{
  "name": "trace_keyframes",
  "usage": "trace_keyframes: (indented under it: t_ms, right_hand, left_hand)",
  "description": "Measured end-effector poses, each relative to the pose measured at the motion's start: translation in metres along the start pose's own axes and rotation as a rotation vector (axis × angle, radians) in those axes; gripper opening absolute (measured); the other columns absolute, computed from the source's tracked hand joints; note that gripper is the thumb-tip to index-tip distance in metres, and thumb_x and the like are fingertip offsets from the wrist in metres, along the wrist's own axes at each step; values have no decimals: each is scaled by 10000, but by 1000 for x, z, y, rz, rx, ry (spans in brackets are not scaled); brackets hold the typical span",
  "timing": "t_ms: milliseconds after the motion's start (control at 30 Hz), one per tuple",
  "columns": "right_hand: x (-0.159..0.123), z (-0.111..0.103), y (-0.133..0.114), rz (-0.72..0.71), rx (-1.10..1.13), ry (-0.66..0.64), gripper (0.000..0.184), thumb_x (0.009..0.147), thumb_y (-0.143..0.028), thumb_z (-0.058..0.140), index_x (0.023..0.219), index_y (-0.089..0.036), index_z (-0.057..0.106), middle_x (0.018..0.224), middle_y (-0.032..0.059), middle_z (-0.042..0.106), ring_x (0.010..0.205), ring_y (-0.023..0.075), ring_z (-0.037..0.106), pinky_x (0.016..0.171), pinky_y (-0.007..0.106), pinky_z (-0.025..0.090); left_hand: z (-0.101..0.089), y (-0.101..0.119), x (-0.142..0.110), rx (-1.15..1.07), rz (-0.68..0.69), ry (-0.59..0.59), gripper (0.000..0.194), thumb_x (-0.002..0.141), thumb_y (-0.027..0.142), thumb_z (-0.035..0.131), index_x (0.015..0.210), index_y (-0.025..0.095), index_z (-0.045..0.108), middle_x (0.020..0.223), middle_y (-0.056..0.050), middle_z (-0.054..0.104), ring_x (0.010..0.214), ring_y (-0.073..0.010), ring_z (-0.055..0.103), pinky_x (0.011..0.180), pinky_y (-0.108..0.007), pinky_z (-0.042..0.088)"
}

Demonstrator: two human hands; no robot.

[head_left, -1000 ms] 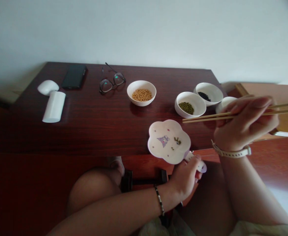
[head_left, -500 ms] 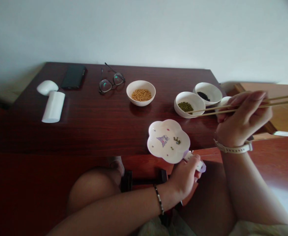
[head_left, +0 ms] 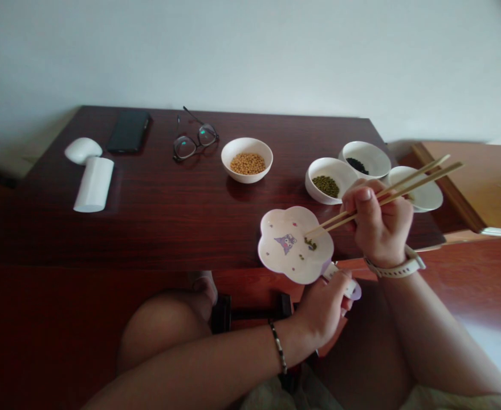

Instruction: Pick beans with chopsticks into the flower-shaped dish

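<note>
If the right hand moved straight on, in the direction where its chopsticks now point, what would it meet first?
The right hand, led by its chopsticks, would probably meet the flower-shaped dish first; whether the tips touch it now is unclear.

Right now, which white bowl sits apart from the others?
The bowl of tan beans, nearest the eyeglasses. It stands alone; the other three bowls cluster toward the right end of the table.
</note>
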State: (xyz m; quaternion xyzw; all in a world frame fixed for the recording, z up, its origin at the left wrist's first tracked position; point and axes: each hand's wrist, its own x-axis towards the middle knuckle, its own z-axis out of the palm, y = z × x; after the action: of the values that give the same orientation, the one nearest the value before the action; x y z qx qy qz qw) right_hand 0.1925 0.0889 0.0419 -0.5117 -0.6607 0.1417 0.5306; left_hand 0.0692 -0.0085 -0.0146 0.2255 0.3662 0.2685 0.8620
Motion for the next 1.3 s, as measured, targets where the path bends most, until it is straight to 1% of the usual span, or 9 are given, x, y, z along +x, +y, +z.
trace_keyframes:
  t_ms: [167, 767, 867, 933, 1067, 1167, 1233, 1267, 1300]
  right_hand:
    - [0, 0, 0, -7, -5, -33, 522, 1138, -563, 509, 744, -229, 591, 599, -19, 557, 427, 93, 485, 401, 274, 319]
    - [-1, 4, 1, -35, -5, 23, 536, 1126, -576, 535, 720, -227, 570, 605, -22, 548, 432, 88, 482, 398, 269, 313]
    - [1, 8, 1, -36, 87, 117, 512, 1110, -567, 575, 727, -228, 564, 616, -33, 514, 417, 87, 464, 360, 268, 296]
    - [6, 9, -1, -81, 154, 217, 509, 1104, -561, 592, 721, -230, 537, 624, -37, 489, 399, 81, 429, 335, 272, 278]
    - [23, 6, -8, -250, 139, 566, 480, 1112, -477, 616, 713, -245, 485, 603, -42, 397, 418, 92, 387, 355, 294, 270]
    - [38, -3, -6, -355, 62, 790, 440, 1125, -413, 608, 730, -247, 509, 616, -39, 399, 424, 86, 373, 383, 301, 292]
    - [45, -8, 4, -420, 3, 873, 453, 1126, -423, 607, 721, -253, 496, 594, -49, 394, 413, 80, 363, 388, 292, 295]
    - [48, -10, 10, -415, -32, 883, 458, 1132, -448, 587, 727, -255, 492, 585, -57, 392, 402, 77, 361, 384, 284, 286]
    - [49, -11, 17, -363, -76, 828, 443, 1139, -463, 563, 752, -253, 508, 590, -59, 415, 407, 79, 390, 388, 277, 297]
  left_hand:
    - [1, 1, -1, 6, 14, -10, 338, 977, 450, 578, 739, 222, 507, 574, 53, 443, 517, -99, 341, 534, -297, 222]
    - [1, 0, 0, -14, 13, 1, 341, 954, 476, 603, 749, 226, 493, 580, 62, 437, 513, -90, 331, 522, -287, 213]
    - [1, 1, -1, -12, 0, 13, 327, 946, 477, 618, 776, 219, 514, 604, 57, 457, 528, -91, 351, 526, -280, 222]
    - [1, 1, -1, -14, -4, 18, 316, 935, 479, 634, 799, 214, 528, 629, 50, 476, 542, -93, 372, 528, -276, 226]
    - [0, 2, -2, -15, 11, 9, 330, 919, 500, 646, 799, 219, 520, 637, 46, 478, 551, -98, 385, 522, -274, 227]
    - [0, 1, -1, -15, 15, -4, 365, 904, 536, 659, 787, 221, 514, 630, 46, 472, 552, -99, 381, 521, -273, 223]
    - [0, 1, 0, -34, 20, -10, 399, 885, 570, 682, 787, 224, 508, 632, 51, 468, 550, -95, 367, 521, -271, 218]
    - [0, 1, 0, -44, 27, -14, 418, 876, 586, 694, 788, 226, 503, 633, 54, 466, 549, -93, 360, 522, -271, 218]
    - [0, 0, 0, -53, 35, -18, 434, 870, 601, 705, 788, 228, 497, 633, 56, 465, 547, -91, 355, 524, -270, 221]
